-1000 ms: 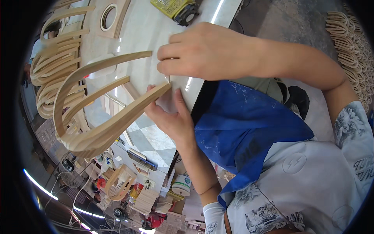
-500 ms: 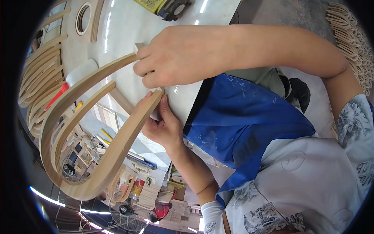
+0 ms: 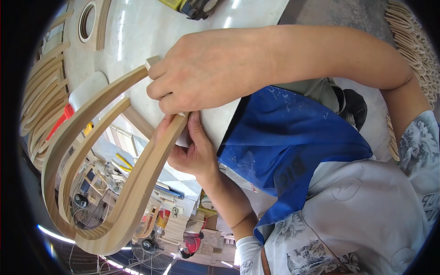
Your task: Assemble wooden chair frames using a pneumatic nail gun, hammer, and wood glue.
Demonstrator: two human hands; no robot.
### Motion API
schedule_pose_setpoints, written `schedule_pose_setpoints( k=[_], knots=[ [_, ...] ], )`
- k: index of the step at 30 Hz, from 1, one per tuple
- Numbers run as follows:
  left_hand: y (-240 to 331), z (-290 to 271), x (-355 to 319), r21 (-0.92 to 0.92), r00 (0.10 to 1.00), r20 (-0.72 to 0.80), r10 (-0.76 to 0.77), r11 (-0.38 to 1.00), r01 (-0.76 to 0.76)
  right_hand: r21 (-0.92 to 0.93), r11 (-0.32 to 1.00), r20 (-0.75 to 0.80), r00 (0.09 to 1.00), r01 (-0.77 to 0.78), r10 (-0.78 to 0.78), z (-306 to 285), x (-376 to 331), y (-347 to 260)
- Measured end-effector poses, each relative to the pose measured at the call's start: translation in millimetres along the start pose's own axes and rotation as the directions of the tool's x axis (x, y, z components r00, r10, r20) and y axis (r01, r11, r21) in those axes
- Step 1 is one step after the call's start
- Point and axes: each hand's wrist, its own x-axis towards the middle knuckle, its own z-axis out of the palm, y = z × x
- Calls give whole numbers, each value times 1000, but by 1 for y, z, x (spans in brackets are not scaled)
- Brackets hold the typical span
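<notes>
A large U-shaped frame of bent pale wood (image 3: 59, 151) stretches leftward, its two ends near my hands. Lower in the picture, my left hand (image 3: 192, 156) closes round one end, thumb on the near side and fingers partly hidden behind the wood. My right hand (image 3: 206, 71), back upward, is closed over the gap between both ends. A pale squared wooden piece (image 3: 152, 62) sticks out past its fingers at the frame's other end. Another small pale edge shows below these fingers; whether it is the same piece is hidden. A second, narrower curve of wood (image 3: 91, 137) runs inside the frame.
Beneath my hands is a pale glossy worktop (image 3: 137, 27). On it lie a yellow and black tool (image 3: 190, 7), a wooden piece with a round hole (image 3: 87, 22) and a red object (image 3: 60, 121). Curved wooden parts (image 3: 43, 96) are stacked left; bundled pieces (image 3: 415, 50) stand top right.
The frame has shifted slightly left and down, its curved end lower. My right hand has moved a little left and down with it. More of the pale squared piece shows.
</notes>
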Motion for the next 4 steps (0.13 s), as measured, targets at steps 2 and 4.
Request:
schedule_pose_setpoints(
  k=[2, 4],
  knots=[
    [-4, -1, -1, 5, 1000, 29, 12, 1000, -12, 3, 1000, 10, 1000, -5, 5, 1, 0, 0],
    [-7, -2, -1, 12, 998, 56, 23, 1000, -24, 6, 1000, 19, 1000, -8, 8, 2, 2, 0]
  ],
)
